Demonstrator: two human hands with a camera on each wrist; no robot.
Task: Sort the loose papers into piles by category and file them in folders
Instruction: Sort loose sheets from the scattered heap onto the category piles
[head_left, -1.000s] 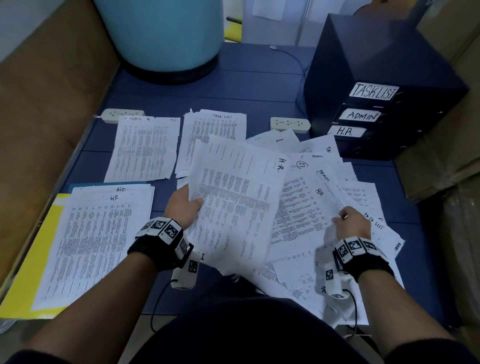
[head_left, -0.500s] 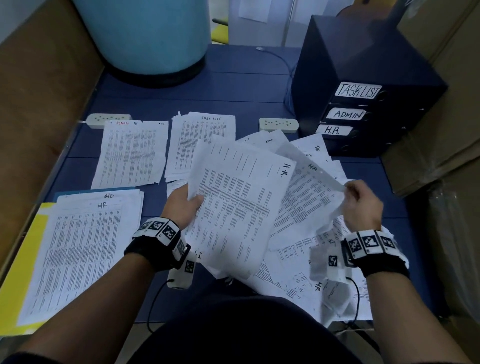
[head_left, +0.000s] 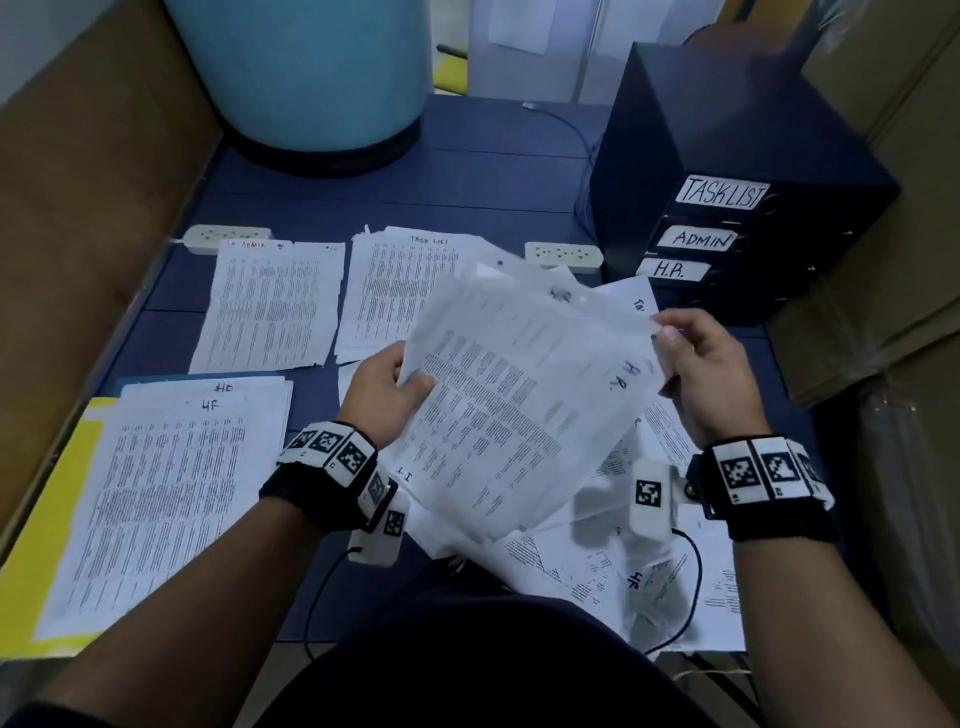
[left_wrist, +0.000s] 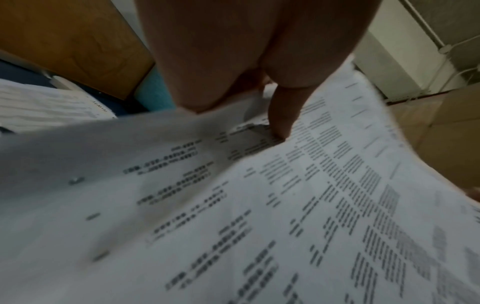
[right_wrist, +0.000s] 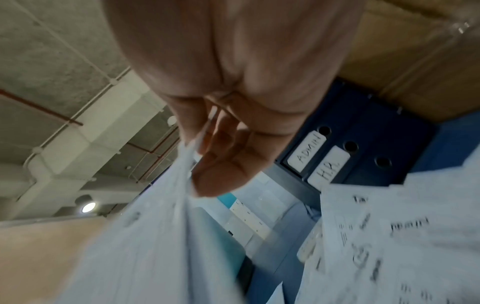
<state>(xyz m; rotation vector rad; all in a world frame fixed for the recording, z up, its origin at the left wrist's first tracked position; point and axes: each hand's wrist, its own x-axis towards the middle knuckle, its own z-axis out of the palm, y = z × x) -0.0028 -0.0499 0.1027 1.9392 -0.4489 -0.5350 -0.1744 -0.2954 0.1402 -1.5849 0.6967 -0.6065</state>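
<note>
So I had the H.R. sheets (head_left: 519, 405) up off the surface (head_left: 467, 171), left hand (head_left: 387, 387) gripping the near-left edge, right hand (head_left: 696, 364) pinching the far-right corner. Loose papers (head_left: 670, 566) lay underneath, HR pile (head_left: 156, 493) on my left, labelled binders (head_left: 727, 223) further back right.

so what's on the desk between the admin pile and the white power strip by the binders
In the head view, the task list pile lies between the admin pile and that power strip. The lifted H.R. sheets, gripped by both hands, cover its near right corner.
</note>
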